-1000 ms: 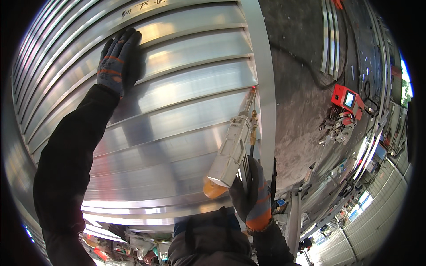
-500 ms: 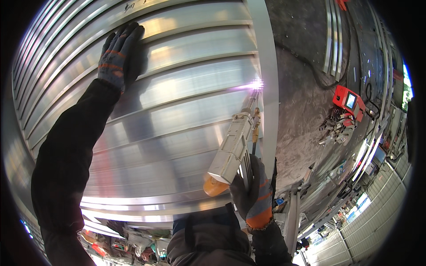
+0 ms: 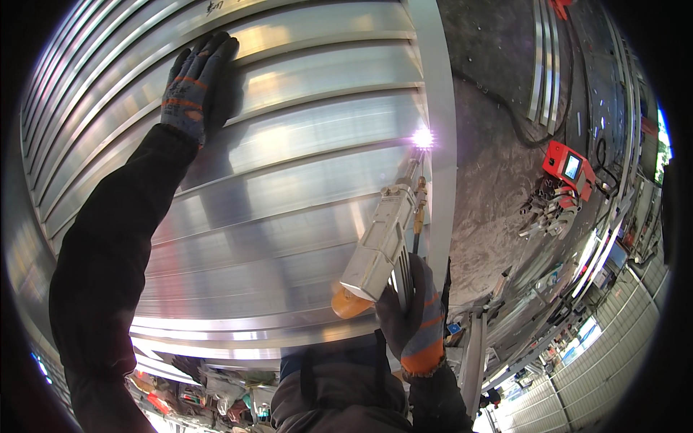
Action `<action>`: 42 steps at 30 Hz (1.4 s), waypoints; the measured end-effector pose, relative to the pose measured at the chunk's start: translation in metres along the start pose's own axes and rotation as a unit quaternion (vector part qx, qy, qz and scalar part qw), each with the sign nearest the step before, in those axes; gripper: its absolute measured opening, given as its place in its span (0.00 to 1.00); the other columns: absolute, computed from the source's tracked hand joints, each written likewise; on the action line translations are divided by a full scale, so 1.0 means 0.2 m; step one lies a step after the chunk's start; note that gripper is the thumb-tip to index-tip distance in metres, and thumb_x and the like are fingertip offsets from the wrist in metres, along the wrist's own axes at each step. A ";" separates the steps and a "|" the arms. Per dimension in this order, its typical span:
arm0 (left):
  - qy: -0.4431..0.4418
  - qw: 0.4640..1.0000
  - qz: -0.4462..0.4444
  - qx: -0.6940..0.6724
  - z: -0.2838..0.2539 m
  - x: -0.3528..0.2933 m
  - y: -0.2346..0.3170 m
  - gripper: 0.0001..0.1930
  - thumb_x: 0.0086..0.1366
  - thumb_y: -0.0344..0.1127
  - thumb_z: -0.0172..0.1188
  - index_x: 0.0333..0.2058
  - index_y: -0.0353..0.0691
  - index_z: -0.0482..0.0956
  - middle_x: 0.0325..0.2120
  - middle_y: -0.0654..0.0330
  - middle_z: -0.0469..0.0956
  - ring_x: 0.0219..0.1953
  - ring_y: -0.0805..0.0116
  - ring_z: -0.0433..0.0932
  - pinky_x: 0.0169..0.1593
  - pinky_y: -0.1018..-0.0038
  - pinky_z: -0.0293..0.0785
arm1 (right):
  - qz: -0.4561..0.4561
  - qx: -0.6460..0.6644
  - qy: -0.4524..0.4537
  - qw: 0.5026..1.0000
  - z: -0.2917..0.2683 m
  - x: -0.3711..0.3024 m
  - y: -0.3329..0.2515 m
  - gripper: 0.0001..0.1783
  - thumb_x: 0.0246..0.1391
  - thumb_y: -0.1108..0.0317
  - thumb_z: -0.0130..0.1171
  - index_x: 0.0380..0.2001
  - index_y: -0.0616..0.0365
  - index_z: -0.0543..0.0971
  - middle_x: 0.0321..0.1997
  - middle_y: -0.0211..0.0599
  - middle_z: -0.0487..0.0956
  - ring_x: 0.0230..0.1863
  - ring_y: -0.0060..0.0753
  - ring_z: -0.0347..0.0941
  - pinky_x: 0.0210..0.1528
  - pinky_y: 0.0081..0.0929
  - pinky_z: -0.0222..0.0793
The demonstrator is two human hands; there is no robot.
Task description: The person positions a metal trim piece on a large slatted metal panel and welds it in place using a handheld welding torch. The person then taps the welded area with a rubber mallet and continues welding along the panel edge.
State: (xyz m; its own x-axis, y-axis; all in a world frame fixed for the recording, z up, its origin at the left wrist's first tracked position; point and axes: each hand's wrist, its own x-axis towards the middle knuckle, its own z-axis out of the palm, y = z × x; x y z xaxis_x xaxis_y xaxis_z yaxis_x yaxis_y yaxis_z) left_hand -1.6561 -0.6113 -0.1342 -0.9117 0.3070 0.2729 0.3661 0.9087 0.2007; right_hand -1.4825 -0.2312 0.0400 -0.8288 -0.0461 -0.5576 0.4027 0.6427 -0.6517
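Observation:
Gloved in grey with orange stripes, my right hand (image 3: 413,317) wraps round the handle of a handheld welding gun (image 3: 377,242) with a pale grey body and an orange rear end. Its nozzle points up to where a slat meets the frame bar (image 3: 438,94), and a bright white-violet glow (image 3: 422,138) burns at that joint. My left hand (image 3: 196,86), in a matching glove, lies flat with fingers stretched out on the upper slats of a large silvery metal slatted panel (image 3: 317,119). A brass fitting and a dark line run along the gun's right side.
Right of the panel, a red device with a lit screen (image 3: 567,166) stands on the grey floor beside a heap of metal offcuts (image 3: 552,206). A black cable (image 3: 520,130) crosses the floor near long metal strips (image 3: 545,72). Mixed clutter (image 3: 216,393) lies below the panel's near edge.
The glow at the joint has become rounder, and the purple streak stretching leftward from it is gone. Both hands keep nearly the same places; the view has shifted slightly.

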 end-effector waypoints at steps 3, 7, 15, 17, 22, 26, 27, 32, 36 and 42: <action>-0.003 1.000 0.000 -0.001 0.00 0.00 0.00 0.29 0.66 0.41 0.60 0.66 0.46 0.71 0.67 0.51 0.70 0.70 0.48 0.66 0.73 0.52 0.58 | -0.003 -0.006 0.000 1.000 0.00 -0.01 0.00 0.28 0.57 0.66 0.66 0.57 0.67 0.72 0.46 0.55 0.79 0.46 0.61 0.77 0.48 0.48 0.74; 0.001 1.000 -0.002 0.003 0.01 0.00 0.00 0.29 0.65 0.41 0.60 0.65 0.45 0.72 0.67 0.51 0.70 0.69 0.48 0.67 0.73 0.52 0.58 | -0.032 -0.036 0.014 0.999 0.00 -0.02 0.01 0.29 0.57 0.65 0.66 0.58 0.68 0.71 0.48 0.56 0.79 0.46 0.60 0.77 0.49 0.48 0.75; 0.001 1.000 -0.002 0.012 0.02 -0.01 -0.01 0.29 0.65 0.40 0.61 0.65 0.45 0.71 0.67 0.50 0.70 0.69 0.47 0.67 0.73 0.52 0.58 | -0.035 -0.039 0.005 0.999 -0.01 -0.05 0.03 0.32 0.58 0.61 0.66 0.60 0.68 0.70 0.49 0.56 0.78 0.48 0.61 0.77 0.49 0.49 0.74; -0.001 1.000 -0.003 0.012 0.02 -0.01 -0.02 0.29 0.65 0.40 0.61 0.66 0.45 0.71 0.67 0.50 0.70 0.69 0.47 0.67 0.73 0.53 0.58 | -0.031 -0.043 0.007 0.999 -0.01 -0.06 0.04 0.32 0.59 0.60 0.66 0.60 0.68 0.70 0.49 0.56 0.78 0.48 0.61 0.77 0.49 0.49 0.74; 0.002 1.000 -0.002 0.010 0.02 -0.01 -0.01 0.30 0.66 0.41 0.61 0.66 0.45 0.71 0.67 0.50 0.70 0.69 0.47 0.67 0.73 0.53 0.58 | -0.040 -0.067 0.003 0.997 0.00 -0.09 0.08 0.36 0.59 0.60 0.68 0.63 0.71 0.67 0.53 0.59 0.76 0.51 0.62 0.76 0.53 0.50 0.74; 0.004 1.000 0.000 0.012 0.03 -0.01 -0.02 0.30 0.65 0.41 0.61 0.66 0.45 0.71 0.67 0.51 0.70 0.69 0.47 0.67 0.73 0.53 0.58 | -0.030 -0.057 -0.002 0.998 -0.01 -0.11 0.09 0.38 0.59 0.60 0.69 0.63 0.72 0.66 0.54 0.61 0.76 0.52 0.63 0.76 0.54 0.49 0.74; 0.000 1.000 -0.002 0.018 0.03 -0.01 -0.02 0.30 0.65 0.41 0.61 0.66 0.45 0.71 0.67 0.50 0.70 0.69 0.47 0.67 0.73 0.52 0.58 | -0.028 -0.058 -0.003 0.998 -0.01 -0.11 0.09 0.38 0.59 0.60 0.69 0.63 0.73 0.66 0.54 0.61 0.76 0.52 0.62 0.76 0.54 0.49 0.74; 0.004 0.999 0.006 0.032 0.04 -0.01 -0.03 0.30 0.65 0.41 0.61 0.65 0.45 0.71 0.67 0.50 0.70 0.69 0.47 0.68 0.72 0.52 0.59 | -0.013 -0.063 -0.006 0.998 -0.02 -0.12 0.07 0.36 0.58 0.60 0.68 0.63 0.69 0.67 0.54 0.57 0.77 0.52 0.60 0.76 0.53 0.48 0.74; 0.009 1.000 0.007 0.022 0.04 -0.01 -0.03 0.30 0.65 0.41 0.61 0.65 0.44 0.71 0.66 0.49 0.71 0.69 0.48 0.68 0.72 0.52 0.59 | 0.005 -0.052 -0.008 0.999 -0.02 -0.13 0.06 0.35 0.57 0.60 0.67 0.63 0.66 0.68 0.53 0.55 0.77 0.52 0.59 0.75 0.52 0.49 0.74; 0.006 1.000 0.005 0.020 0.04 -0.01 -0.02 0.30 0.65 0.41 0.61 0.66 0.44 0.71 0.66 0.50 0.71 0.69 0.48 0.68 0.73 0.52 0.59 | -0.011 -0.063 -0.006 0.998 -0.02 -0.15 0.08 0.35 0.57 0.60 0.67 0.62 0.67 0.68 0.52 0.55 0.78 0.51 0.62 0.76 0.52 0.50 0.75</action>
State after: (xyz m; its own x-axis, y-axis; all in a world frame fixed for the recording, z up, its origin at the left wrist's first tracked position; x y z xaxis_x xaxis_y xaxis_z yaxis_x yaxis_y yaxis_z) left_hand -1.6575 -0.6139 -0.1423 -0.9061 0.3125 0.2853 0.3667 0.9163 0.1609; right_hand -1.4536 -0.2168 0.0491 -0.8321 -0.0705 -0.5501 0.3311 0.7326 -0.5947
